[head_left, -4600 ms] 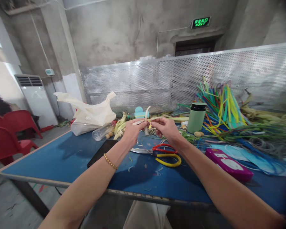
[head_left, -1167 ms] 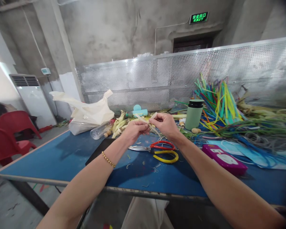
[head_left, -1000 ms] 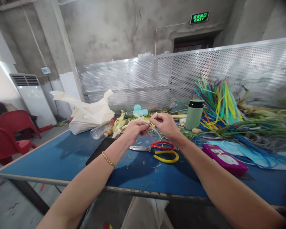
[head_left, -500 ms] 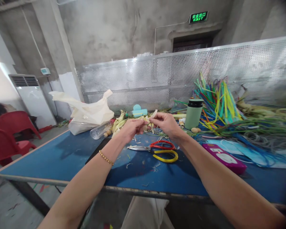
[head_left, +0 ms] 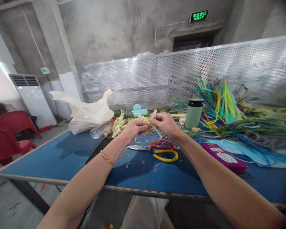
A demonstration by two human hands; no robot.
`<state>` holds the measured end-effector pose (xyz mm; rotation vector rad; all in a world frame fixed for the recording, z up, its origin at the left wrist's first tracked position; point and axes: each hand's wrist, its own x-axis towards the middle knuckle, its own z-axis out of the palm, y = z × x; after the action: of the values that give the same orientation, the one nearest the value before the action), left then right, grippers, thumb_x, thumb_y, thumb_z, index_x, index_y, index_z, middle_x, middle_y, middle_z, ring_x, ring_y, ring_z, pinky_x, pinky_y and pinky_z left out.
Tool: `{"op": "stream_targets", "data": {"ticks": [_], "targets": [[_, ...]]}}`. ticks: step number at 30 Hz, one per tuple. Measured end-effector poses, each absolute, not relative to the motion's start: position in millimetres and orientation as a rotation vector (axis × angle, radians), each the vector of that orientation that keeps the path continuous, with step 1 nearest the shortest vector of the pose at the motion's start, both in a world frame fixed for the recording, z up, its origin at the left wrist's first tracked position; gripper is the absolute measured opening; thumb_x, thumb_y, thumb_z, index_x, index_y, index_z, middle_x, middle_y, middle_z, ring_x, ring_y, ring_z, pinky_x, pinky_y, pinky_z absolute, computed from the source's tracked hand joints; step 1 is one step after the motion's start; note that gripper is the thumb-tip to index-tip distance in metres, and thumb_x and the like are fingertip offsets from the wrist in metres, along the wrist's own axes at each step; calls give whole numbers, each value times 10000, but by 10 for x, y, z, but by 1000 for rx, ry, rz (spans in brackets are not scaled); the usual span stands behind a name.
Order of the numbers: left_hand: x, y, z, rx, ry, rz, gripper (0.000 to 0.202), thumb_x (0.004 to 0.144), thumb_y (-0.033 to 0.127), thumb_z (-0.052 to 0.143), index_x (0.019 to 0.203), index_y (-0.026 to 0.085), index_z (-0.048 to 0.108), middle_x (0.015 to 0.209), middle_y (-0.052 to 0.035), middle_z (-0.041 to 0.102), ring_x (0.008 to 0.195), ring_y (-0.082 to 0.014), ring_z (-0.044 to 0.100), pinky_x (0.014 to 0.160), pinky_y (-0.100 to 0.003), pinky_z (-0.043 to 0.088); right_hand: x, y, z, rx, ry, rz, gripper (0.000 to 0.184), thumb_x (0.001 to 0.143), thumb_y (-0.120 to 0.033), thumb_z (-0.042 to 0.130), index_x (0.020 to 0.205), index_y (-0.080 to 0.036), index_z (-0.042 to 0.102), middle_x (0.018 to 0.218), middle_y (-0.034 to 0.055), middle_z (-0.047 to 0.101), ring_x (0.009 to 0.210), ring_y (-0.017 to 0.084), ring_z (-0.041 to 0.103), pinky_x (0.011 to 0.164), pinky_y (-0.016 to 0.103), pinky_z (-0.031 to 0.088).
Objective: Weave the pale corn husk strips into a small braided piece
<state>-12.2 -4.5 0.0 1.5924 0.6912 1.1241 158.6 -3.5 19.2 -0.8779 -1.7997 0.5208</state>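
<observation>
Over the blue table (head_left: 62, 162), my left hand (head_left: 136, 129) and my right hand (head_left: 165, 124) meet fingertip to fingertip. Between them is a pale strip of corn husk (head_left: 154, 115), pinched by both hands; one end sticks up and another hangs below the right fingers. Its exact shape inside the fingers is hidden. Just below the hands lie scissors (head_left: 165, 156) with one red and one yellow handle, blades pointing left. More pale husks (head_left: 119, 124) are heaped beyond my left hand.
A white plastic bag (head_left: 92, 111) and a clear bottle (head_left: 97, 132) stand at the left. At the right are a green tumbler (head_left: 194, 114), a purple box (head_left: 225, 157), blue face masks (head_left: 250, 151) and coloured strips (head_left: 224, 101). A perforated metal panel (head_left: 133, 79) borders the back.
My left fingers have closed in and shifted slightly. A longer end of the husk strip now hangs below my right hand. The scissors and other objects stay put.
</observation>
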Motion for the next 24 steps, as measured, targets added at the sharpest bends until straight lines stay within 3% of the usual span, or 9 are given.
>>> {"op": "stream_targets", "data": {"ticks": [8, 20, 24], "targets": [[-135, -75, 32, 1629, 717, 1051, 322, 711, 398, 693, 830, 99, 700, 776, -112, 698, 494, -64, 445, 501, -233, 287, 1607, -20, 185, -933, -1844, 451, 280, 727, -374, 614, 591, -128, 598, 541, -6, 501, 521, 98, 416, 492, 243, 325], [-63, -125, 40, 1689, 785, 1142, 148, 640, 148, 645, 748, 68, 706, 709, -107, 698, 477, -68, 422, 501, -243, 328, 1576, -42, 185, -960, -1885, 448, 279, 730, -366, 590, 586, -127, 600, 520, -5, 510, 499, 94, 412, 477, 241, 302], [-41, -141, 40, 1682, 796, 1165, 143, 659, 161, 632, 744, 65, 697, 707, -106, 693, 463, -69, 415, 501, -250, 329, 1578, -43, 186, -964, -1856, 470, 274, 728, -365, 594, 590, -128, 597, 525, 0, 518, 500, 97, 421, 475, 242, 308]]}}
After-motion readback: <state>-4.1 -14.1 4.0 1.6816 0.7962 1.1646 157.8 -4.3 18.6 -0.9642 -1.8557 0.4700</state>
